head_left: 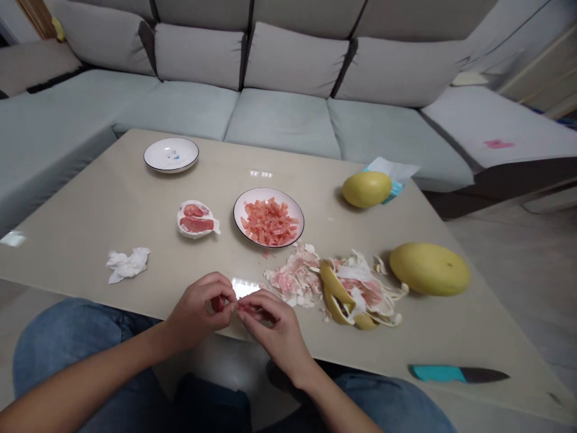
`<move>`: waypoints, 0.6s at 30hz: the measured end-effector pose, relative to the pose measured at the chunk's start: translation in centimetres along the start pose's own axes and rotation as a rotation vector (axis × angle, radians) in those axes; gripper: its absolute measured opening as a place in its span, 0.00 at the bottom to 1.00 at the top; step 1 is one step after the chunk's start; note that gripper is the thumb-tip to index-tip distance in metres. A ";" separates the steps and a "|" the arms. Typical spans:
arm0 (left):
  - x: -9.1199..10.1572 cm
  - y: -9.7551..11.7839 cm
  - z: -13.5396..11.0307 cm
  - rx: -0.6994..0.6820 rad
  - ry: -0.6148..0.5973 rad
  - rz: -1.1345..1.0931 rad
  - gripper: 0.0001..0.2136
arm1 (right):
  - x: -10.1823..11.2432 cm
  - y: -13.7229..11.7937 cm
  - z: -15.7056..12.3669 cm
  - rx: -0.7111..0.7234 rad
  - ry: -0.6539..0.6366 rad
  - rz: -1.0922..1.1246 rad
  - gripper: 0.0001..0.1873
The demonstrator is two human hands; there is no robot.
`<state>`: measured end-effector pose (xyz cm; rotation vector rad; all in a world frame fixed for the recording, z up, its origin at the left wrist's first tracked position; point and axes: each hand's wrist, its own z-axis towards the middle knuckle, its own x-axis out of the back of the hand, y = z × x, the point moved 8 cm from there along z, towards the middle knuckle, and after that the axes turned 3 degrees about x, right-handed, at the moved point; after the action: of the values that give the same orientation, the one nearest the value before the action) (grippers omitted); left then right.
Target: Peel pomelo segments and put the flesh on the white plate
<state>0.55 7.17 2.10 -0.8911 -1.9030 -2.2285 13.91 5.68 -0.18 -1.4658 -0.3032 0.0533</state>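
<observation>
My left hand [201,310] and my right hand [273,328] meet at the table's near edge, fingers pinched together on a small pink pomelo segment [234,307] held between them. Just beyond my right hand lies a heap of peel and white pith [342,285]. Farther back stands a white plate of pink pomelo pieces [269,218]. To its left lies a partly peeled chunk of pomelo [196,220].
Two whole yellow pomelos [429,269] [366,189] rest on the beige table's [90,222] right side. A teal-handled knife [457,374] lies near the front right edge. An empty small plate [171,155], a crumpled tissue [128,264] and a grey sofa [279,78] behind.
</observation>
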 end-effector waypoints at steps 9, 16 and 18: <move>-0.4 0.1 -0.1 -0.023 0.002 -0.001 0.07 | 0.3 0.4 -0.1 -0.064 0.023 0.019 0.06; -0.4 0.2 -0.1 -0.018 -0.014 0.013 0.07 | -0.9 2.4 -0.4 -0.316 -0.071 0.344 0.13; -0.4 0.2 -0.2 -0.021 -0.012 0.013 0.07 | -1.1 2.8 -0.5 -0.371 -0.075 0.429 0.15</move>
<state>0.90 6.85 2.11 -0.9198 -1.8768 -2.2442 13.42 5.32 -3.16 -1.8809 -0.0536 0.4171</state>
